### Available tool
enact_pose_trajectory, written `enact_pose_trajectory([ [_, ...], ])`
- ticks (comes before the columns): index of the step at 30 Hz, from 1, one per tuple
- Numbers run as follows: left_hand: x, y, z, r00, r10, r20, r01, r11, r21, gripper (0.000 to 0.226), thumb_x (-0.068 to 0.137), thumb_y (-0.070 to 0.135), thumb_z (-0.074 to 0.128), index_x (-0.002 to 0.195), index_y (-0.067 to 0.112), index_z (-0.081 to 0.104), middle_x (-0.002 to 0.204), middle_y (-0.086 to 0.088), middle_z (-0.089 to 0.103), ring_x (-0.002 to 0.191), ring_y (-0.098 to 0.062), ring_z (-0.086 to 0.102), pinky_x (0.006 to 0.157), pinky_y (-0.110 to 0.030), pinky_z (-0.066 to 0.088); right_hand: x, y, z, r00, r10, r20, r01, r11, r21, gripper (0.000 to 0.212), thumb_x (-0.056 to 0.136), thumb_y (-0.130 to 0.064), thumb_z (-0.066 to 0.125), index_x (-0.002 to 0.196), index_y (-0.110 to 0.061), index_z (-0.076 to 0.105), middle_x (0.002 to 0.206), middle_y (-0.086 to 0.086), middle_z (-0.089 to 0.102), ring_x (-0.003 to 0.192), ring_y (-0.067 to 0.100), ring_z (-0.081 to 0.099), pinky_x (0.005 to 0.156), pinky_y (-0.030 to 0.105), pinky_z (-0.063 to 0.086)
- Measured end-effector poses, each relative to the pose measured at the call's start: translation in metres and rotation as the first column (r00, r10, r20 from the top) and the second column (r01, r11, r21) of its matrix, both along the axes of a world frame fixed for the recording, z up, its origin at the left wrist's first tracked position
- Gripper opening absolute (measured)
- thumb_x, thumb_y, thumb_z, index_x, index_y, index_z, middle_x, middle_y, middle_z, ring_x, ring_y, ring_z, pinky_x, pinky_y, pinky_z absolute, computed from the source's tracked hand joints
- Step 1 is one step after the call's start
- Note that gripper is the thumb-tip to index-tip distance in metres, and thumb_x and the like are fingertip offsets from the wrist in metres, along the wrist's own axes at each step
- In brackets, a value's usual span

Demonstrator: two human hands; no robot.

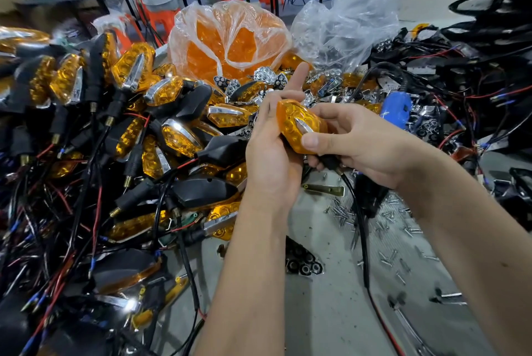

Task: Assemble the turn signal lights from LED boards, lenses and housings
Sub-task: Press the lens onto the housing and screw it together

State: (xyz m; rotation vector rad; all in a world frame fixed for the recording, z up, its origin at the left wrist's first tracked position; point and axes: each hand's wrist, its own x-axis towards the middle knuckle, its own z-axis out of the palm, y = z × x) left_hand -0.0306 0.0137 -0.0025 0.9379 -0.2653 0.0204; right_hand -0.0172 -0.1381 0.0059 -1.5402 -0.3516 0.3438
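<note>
Head view: both hands holding amber turn signal light (299, 125) above desk (325, 312) centre. Left hand (270, 154) cradling its left side, index finger pointing up. Right hand (354, 142) gripping it, thumb pressing lens. Finished lights (138, 113) piling along desk's left edge; screws (385, 220) lying near right.

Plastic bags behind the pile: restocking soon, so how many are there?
2. One clear bag of orange lenses sits behind the pile's centre; a second, crumpled clear bag stands to its right, contents unclear. Others may lie hidden under the clutter.
</note>
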Motion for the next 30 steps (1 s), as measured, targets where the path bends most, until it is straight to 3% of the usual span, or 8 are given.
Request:
enact_pose_trajectory([
  [4,-0.0001,-0.0007,0.0005,1.0,-0.007,0.025,0.006,1.0,0.028,0.034,0.113,0.013,0.031,0.093,0.013,0.058,0.136,0.013,0.068,0.123,-0.008,0.065,0.094,-0.042,0.052,-0.0004,-0.0016,-0.0006,1.0,0.016,0.004,-0.016,0.999,0.042,0.053,0.08,-0.029,0.087,0.118,0.001,0.064,0.098,0.015,0.068,0.077,0.025,0.066,0.066,0.03,0.06],
  [7,-0.0009,-0.0013,0.0015,1.0,-0.009,0.021,0.009,1.0,0.009,0.033,0.112,0.014,0.032,0.092,0.014,0.058,0.139,0.009,0.067,0.14,-0.017,0.054,0.105,-0.049,0.046,-0.0017,-0.0008,0.001,1.0,0.023,-0.004,-0.023,0.998,0.063,0.048,0.077,-0.03,0.085,0.113,-0.004,0.067,0.095,0.011,0.069,0.074,0.024,0.067,0.065,0.031,0.059],
  [13,-0.0063,-0.0008,0.0059,0.999,-0.035,0.001,0.035,0.999,-0.013,0.034,0.111,0.013,0.031,0.089,0.014,0.058,0.13,0.004,0.073,0.112,-0.011,0.071,0.055,-0.027,0.048,-0.0027,0.0006,0.0003,0.998,0.055,-0.008,-0.054,0.994,0.09,0.063,0.073,-0.033,0.084,0.117,0.006,0.06,0.097,0.014,0.066,0.075,0.025,0.066,0.066,0.032,0.06],
  [18,-0.0055,-0.0014,0.0059,1.0,-0.023,0.005,0.023,1.0,0.014,0.032,0.109,0.011,0.033,0.089,0.014,0.058,0.128,0.003,0.073,0.117,-0.013,0.07,0.075,-0.037,0.048,-0.0028,0.0007,0.0021,0.999,0.04,0.0,-0.04,0.995,0.094,0.068,0.071,-0.035,0.085,0.117,0.008,0.058,0.097,0.016,0.065,0.073,0.025,0.065,0.065,0.033,0.058],
  [20,-0.005,-0.0011,0.0054,1.0,-0.022,-0.01,0.022,1.0,0.006,0.035,0.11,0.012,0.031,0.088,0.015,0.058,0.13,0.002,0.073,0.127,-0.017,0.065,0.07,-0.037,0.048,-0.0031,0.0022,0.0015,0.999,0.032,0.009,-0.032,0.994,0.105,0.074,0.071,-0.034,0.085,0.121,0.012,0.055,0.099,0.019,0.062,0.073,0.025,0.064,0.064,0.032,0.057],
  [23,-0.0037,-0.0003,0.0025,0.999,-0.03,-0.019,0.03,1.0,-0.006,0.036,0.111,0.016,0.029,0.089,0.016,0.057,0.131,0.001,0.072,0.115,-0.016,0.07,0.062,-0.034,0.043,-0.0035,0.0048,0.0006,1.0,0.024,0.013,-0.025,0.992,0.127,0.076,0.071,-0.033,0.084,0.121,0.015,0.053,0.1,0.02,0.059,0.071,0.024,0.062,0.062,0.031,0.057],
  [27,-0.0022,-0.0008,0.0009,0.999,-0.052,-0.014,0.052,0.998,-0.024,0.024,0.101,0.032,0.043,0.092,0.015,0.058,0.137,-0.002,0.069,0.121,-0.02,0.068,0.059,-0.034,0.041,-0.0011,0.0056,-0.0007,1.0,0.025,-0.001,-0.025,0.991,0.132,0.06,0.07,-0.033,0.085,0.113,0.001,0.063,0.097,0.019,0.06,0.069,0.023,0.062,0.059,0.029,0.057],
  [30,0.0006,0.0023,0.0008,0.99,-0.126,-0.056,0.122,0.99,-0.071,0.065,0.104,0.064,0.022,0.096,0.012,0.061,0.137,-0.007,0.069,0.102,-0.019,0.072,0.068,-0.038,0.038,0.0002,0.007,-0.0044,1.0,-0.002,0.005,0.002,0.991,0.131,0.047,0.071,-0.032,0.085,0.106,-0.005,0.068,0.087,0.017,0.06,0.067,0.022,0.062,0.06,0.028,0.056],
])
